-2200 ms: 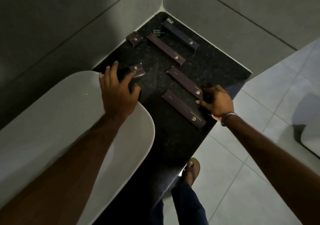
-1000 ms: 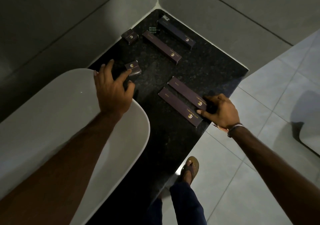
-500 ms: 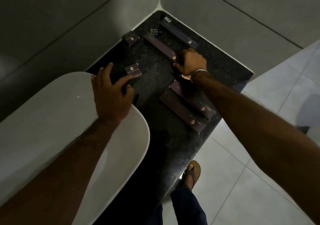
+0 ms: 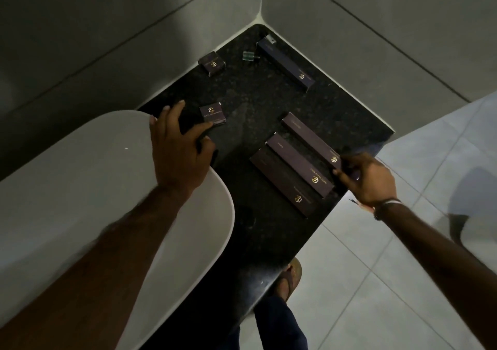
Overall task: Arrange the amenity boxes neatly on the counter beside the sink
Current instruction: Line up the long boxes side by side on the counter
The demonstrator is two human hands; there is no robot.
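Three long dark boxes lie side by side on the black counter [image 4: 255,94]: the nearest [image 4: 279,182], the middle [image 4: 295,164] and the outer one [image 4: 309,139]. My right hand [image 4: 363,180] grips the near end of the outer box at the counter's right edge. A fourth long box [image 4: 286,63] lies along the back wall. Two small boxes sit further left, one [image 4: 212,63] by the wall and one [image 4: 212,114] just beyond my left hand [image 4: 177,150], which rests spread on the sink rim and holds nothing.
The white sink basin [image 4: 80,188] fills the left side. A small clear green item [image 4: 248,55] lies near the back corner. Grey tiled walls close the counter on two sides. My sandalled foot [image 4: 289,279] stands on the pale floor tiles below the counter's edge.
My right hand reached to the back, took the third long box and drew it down beside the other two. My left hand stayed on the sink rim.
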